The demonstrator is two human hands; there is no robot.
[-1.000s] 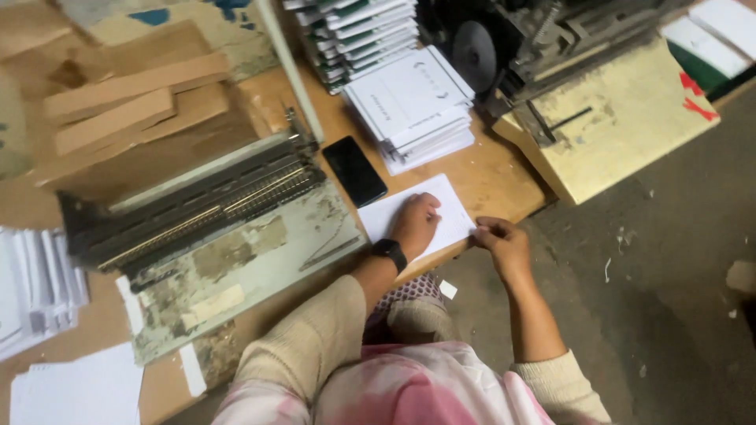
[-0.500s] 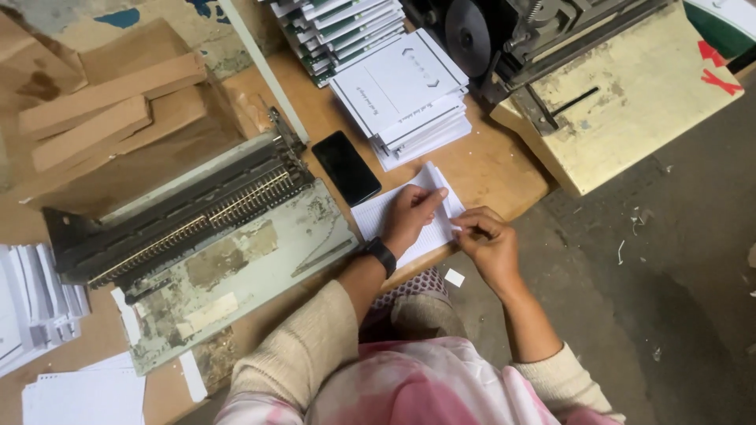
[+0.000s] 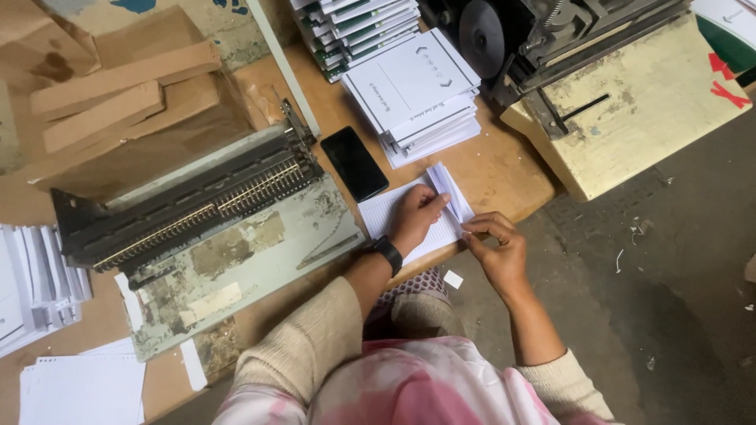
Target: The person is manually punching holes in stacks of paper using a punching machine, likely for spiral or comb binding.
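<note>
wooden worktable [image 3: 504, 169] fills most of the head view, dark gritty floor [image 3: 669, 315] on the right with small paper scraps. left hand [image 3: 415, 218], black watch [image 3: 387, 254] at the wrist, lies palm down on a small stack of white lined sheets [image 3: 383, 214] at the table's near edge, fingers curled over the top sheet and pressing it; the hand hides the middle of the stack. right hand [image 3: 496, 248] sits at the stack's right corner just off the table edge, thumb and fingertips pinched together on the paper edge, other fingers loosely bent; cannot tell how many sheets are in the pinch. top of the stack has a folded or lifted flap [image 3: 446, 185] sticking up between the two hands, can't tell which. black phone [image 3: 354, 163], screen dark, lies just beside the stack to the upper left. behind it a pile of white printed booklets [image 3: 413, 90], a second pile [image 3: 358, 24] cut off by the top edge. old grey punching machine with a comb of teeth [image 3: 205, 212] sits left of the hands, paint worn. brown cardboard pieces [image 3: 118, 86] upper left. another machine with a black wheel [image 3: 551, 39] on a cream base, cut off at the top right. punched white sheets [image 3: 79, 389] bottom left, partly out of frame. person's cream sleeves [image 3: 307, 346] and pink garment at the bottom.
</note>
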